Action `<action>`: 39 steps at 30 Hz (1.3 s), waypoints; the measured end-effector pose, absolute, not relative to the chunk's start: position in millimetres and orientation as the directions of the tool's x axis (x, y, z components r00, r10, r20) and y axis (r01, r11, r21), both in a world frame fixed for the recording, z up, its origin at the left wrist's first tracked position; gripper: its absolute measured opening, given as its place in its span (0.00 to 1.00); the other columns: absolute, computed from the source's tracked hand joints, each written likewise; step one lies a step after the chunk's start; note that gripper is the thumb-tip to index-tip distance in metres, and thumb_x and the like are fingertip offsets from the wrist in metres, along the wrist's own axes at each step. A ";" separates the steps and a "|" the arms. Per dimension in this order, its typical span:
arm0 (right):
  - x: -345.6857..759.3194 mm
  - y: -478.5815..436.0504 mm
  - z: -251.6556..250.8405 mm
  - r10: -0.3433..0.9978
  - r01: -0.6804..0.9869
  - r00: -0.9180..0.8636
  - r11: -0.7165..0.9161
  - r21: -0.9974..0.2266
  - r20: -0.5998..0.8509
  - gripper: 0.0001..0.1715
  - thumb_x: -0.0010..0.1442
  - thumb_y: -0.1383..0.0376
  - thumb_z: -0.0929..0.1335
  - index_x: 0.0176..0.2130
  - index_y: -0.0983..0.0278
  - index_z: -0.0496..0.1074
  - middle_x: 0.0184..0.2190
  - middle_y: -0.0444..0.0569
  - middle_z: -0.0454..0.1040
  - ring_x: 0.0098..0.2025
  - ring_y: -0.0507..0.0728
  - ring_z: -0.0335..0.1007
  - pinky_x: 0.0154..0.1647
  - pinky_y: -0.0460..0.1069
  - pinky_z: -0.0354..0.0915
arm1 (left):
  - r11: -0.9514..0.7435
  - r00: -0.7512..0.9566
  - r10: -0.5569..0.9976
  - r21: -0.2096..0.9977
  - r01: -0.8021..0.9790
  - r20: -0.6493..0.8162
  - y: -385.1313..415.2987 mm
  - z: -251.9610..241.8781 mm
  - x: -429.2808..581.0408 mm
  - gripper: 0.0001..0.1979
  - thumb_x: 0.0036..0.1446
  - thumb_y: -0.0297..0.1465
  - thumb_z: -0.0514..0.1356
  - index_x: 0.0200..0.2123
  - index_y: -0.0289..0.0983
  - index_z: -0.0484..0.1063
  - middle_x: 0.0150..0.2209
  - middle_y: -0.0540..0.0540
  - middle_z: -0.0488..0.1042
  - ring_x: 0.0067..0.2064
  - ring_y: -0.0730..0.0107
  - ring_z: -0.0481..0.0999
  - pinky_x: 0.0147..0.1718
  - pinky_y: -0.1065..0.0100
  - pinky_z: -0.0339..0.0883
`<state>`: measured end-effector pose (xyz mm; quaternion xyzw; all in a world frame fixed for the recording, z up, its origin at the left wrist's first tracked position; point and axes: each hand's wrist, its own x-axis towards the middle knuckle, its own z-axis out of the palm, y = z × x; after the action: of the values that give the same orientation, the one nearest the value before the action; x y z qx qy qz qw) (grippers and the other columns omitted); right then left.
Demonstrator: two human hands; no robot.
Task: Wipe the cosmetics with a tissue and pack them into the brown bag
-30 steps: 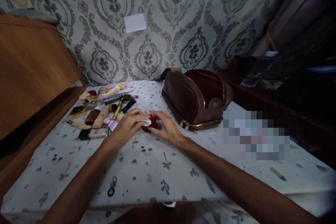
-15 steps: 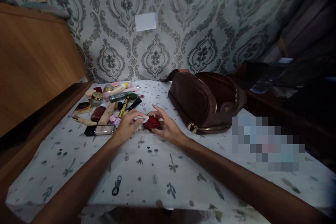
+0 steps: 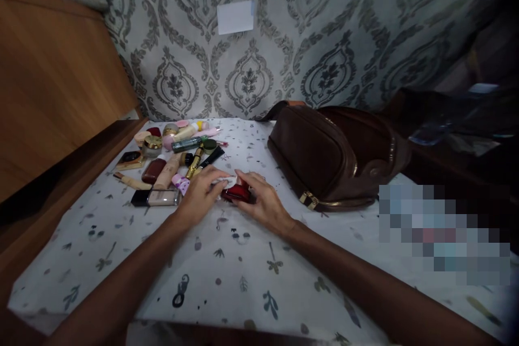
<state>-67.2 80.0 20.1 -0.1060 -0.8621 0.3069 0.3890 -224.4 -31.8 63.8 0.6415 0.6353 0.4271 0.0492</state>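
My left hand [image 3: 201,197] pinches a small white wipe [image 3: 231,181] between thumb and fingers. The wipe touches the top left of a dark red glass bottle [image 3: 237,191], which looks like a perfume bottle. Fingers and thumb of my right hand [image 3: 261,198] are wrapped round the bottle's right side, hiding part of it. Just left of my left hand lie a purple-and-white patterned item [image 3: 179,184] and a foundation bottle [image 3: 164,197] with a black cap.
Several cosmetics, among them a gold-lidded jar [image 3: 152,146] and a green tube [image 3: 188,144], lie at the back left. A brown leather bag [image 3: 312,146] stands open on the right. A wooden cabinet [image 3: 60,81] borders the left side. Something pixelated lies at far right.
My right hand's fingers have closed in round the red bottle, where they were more spread before. The wipe stays in my left hand. The view has shifted slightly.
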 end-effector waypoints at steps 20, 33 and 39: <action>-60.9 80.6 22.1 0.379 -0.026 -0.729 0.817 -0.576 0.570 0.38 0.55 0.68 0.71 0.63 0.63 0.61 0.43 0.53 0.71 0.46 0.62 0.68 0.50 0.59 0.67 | -0.406 0.216 0.820 0.273 0.872 0.530 -43.5 81.7 -215.7 0.12 0.67 0.28 0.52 0.45 0.39 0.76 0.44 0.43 0.73 0.48 0.63 0.70 0.46 0.61 0.66; -55.9 75.2 29.6 0.569 0.026 -0.696 0.629 -0.777 0.437 0.29 0.51 0.66 0.71 0.52 0.60 0.62 0.40 0.48 0.76 0.42 0.58 0.73 0.45 0.54 0.69 | -0.305 -0.009 0.861 0.531 0.790 0.509 -35.2 69.1 -230.7 0.10 0.64 0.29 0.56 0.43 0.40 0.77 0.40 0.44 0.74 0.44 0.64 0.74 0.45 0.61 0.68; -53.8 75.5 30.9 0.498 0.013 -0.673 0.747 -0.664 0.547 0.22 0.52 0.65 0.71 0.49 0.60 0.71 0.40 0.50 0.75 0.44 0.61 0.72 0.47 0.57 0.70 | -0.261 -0.094 0.868 0.609 0.749 0.488 -32.2 61.9 -229.8 0.11 0.64 0.31 0.56 0.43 0.40 0.78 0.38 0.45 0.75 0.42 0.64 0.75 0.42 0.63 0.68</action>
<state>-53.8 75.5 30.9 -0.1493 -0.8559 0.3224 0.3758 -229.8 -32.2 61.9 0.6694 0.6040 0.4270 0.0696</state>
